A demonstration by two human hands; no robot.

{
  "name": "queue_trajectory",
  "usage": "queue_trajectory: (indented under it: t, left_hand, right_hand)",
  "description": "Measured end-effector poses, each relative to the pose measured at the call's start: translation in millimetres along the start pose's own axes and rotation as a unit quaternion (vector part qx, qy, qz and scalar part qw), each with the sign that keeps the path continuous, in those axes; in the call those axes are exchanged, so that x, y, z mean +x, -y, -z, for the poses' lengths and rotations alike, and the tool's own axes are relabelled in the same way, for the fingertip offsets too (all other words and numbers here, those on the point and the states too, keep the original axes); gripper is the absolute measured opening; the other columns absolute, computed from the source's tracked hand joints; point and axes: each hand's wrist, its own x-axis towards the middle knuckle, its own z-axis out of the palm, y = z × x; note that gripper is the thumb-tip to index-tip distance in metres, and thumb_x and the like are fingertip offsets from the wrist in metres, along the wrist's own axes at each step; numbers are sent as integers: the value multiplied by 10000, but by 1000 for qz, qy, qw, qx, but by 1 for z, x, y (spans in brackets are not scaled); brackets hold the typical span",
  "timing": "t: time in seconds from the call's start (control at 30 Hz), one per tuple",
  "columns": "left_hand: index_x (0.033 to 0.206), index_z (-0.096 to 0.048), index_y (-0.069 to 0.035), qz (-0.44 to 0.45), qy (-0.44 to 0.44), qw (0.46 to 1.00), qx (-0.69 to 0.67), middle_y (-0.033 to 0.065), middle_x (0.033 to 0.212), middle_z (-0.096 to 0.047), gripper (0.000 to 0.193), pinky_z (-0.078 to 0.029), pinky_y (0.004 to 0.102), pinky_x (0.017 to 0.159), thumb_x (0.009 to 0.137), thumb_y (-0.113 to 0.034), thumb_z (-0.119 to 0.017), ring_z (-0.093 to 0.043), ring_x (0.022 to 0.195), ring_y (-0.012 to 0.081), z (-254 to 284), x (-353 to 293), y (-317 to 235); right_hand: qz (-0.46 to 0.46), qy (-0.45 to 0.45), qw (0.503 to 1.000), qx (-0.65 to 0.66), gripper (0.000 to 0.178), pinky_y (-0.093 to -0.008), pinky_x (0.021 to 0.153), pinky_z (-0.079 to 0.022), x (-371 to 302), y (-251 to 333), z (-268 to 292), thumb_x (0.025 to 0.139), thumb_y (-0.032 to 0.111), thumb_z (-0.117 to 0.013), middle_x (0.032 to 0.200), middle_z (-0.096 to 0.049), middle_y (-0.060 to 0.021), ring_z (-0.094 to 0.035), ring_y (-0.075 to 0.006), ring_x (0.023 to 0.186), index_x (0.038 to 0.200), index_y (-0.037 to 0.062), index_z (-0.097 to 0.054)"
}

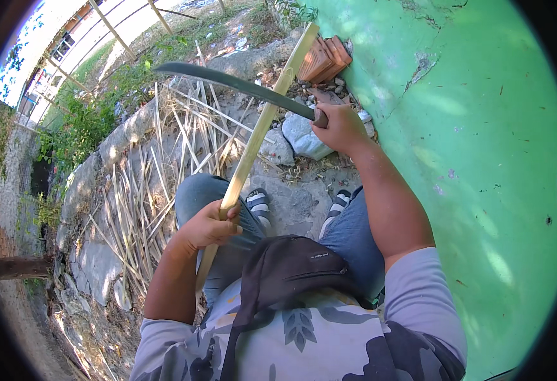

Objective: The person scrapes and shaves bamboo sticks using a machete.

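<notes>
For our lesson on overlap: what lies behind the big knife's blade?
The pale strip gripped by the left hand crosses behind the blade, showing above and below it; farther down lie thin strips. At the crossing, the strip is covered.

Upper garment: shirt (348, 324), pale grey-white, printed with irregular dark grey patches and one dark leaf motif (299, 329) at the front. Sleeves (421, 292): short, pale grey. Left hand (212, 225) and right hand (344, 130): bare. Front-worn bag (285, 257): black fabric, fitted with a zipper (316, 275), a small light printed mark and a dark strap (233, 346). Lower garment: blue denim jeans (361, 225). Footwear: sandals (257, 198), open, dark straps with lighter bands.
</notes>
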Motion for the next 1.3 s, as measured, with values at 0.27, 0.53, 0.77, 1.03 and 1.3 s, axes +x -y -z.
queue_trajectory:
  t: [0.27,0.53,0.77,1.03,1.3]
  left_hand:
    - [878,-385,-169,13,34,998,-51,-65,677,-392,356,-224,234,412,823,90,-623,-314,476,39,-7,-18,9]
    - [873,-382,-173,13,-14,998,-53,-65,660,-371,366,-218,232,414,815,97,-623,-300,473,38,-12,-32,28]
    - [870,-383,-173,12,-13,997,-69,-63,665,-373,371,-215,234,417,812,104,-621,-297,474,38,-18,-44,29]
    - [876,-392,-171,75,-46,994,-62,-58,658,-377,365,-214,244,423,813,110,-617,-298,469,46,-10,-59,48]
    - [875,-398,-169,46,-14,994,-97,-58,649,-373,358,-219,246,429,823,121,-601,-299,471,51,-14,-53,46]
  right_hand:
    - [181,12,982,-53,140,-484,663,-510,0,-2,5,746,183,-702,721,-652,-155,-660,-373,718,805,70,-645]
    - [79,7,997,-17,164,-477,672,-523,-2,4,11,744,202,-735,751,-675,-156,-666,-371,733,836,83,-670]
    - [174,58,982,-36,126,-471,684,-528,-4,18,7,741,184,-734,776,-690,-116,-676,-343,754,814,118,-655]
    - [22,17,999,-39,190,-462,709,-544,-1,-7,4,788,257,-719,815,-706,-145,-694,-344,791,894,99,-703]
    - [217,74,973,-30,139,-491,672,-520,-12,34,1,748,219,-720,727,-666,-128,-673,-362,728,791,116,-638]
